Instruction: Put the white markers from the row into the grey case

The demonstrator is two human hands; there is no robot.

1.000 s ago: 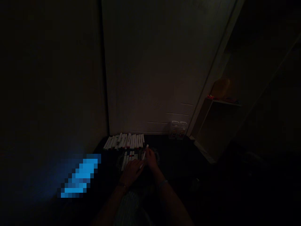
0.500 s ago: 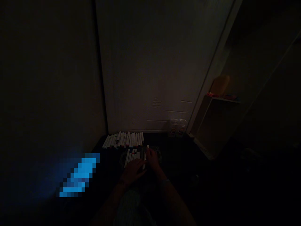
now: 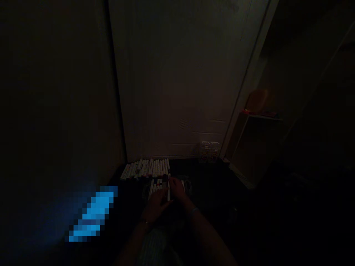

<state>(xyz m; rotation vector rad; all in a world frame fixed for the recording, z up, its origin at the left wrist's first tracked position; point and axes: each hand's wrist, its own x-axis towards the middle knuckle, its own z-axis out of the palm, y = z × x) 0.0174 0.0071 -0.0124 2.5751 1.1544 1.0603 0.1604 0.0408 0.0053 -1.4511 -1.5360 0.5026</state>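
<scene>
A white marker [image 3: 169, 194] stands nearly lengthwise in front of me, pinched at its upper part by my right hand [image 3: 178, 190]. My left hand [image 3: 156, 203] lies over the near side of a clear plastic case [image 3: 189, 183], fingers stretched forward and thumb apart, its tips close to that marker. Whether they touch it is hard to tell in the dark. Several white markers [image 3: 154, 186] lie side by side in the case beyond my left fingers. Part of the case is hidden under both hands.
A row of white markers [image 3: 145, 169] lies along the back of the dark table [image 3: 184, 166]. Two clear cases [image 3: 209, 152] stand against the wall. A blurred bright blue screen [image 3: 94, 212] is at left. An orange object [image 3: 257, 100] rests on a shelf unit at right.
The marker in my right hand has shifted left and is now more upright in view, beside my left fingers. The view has tilted up slightly.
</scene>
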